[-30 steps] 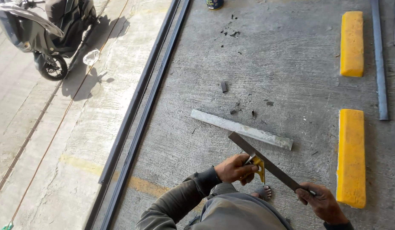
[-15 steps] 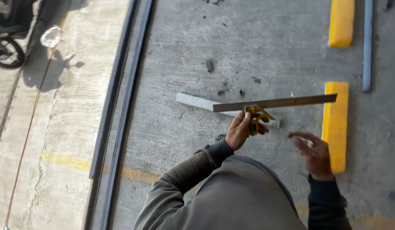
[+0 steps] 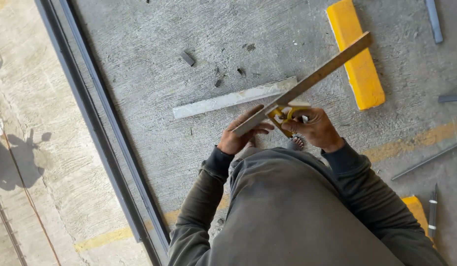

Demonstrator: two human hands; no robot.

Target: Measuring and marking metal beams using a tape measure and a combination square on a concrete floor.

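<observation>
Square (image 3: 307, 81) gripped by both hands.

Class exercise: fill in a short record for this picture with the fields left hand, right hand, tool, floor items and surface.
left hand: left hand grips the near end of the blade
right hand: right hand holds the yellow head
tool: combination square, blade angled up to the right, held off the floor
floor items: flat metal bar beyond the hands; yellow block; long dark rails on the left; small scraps
surface: rough concrete floor with a faded yellow line
</observation>
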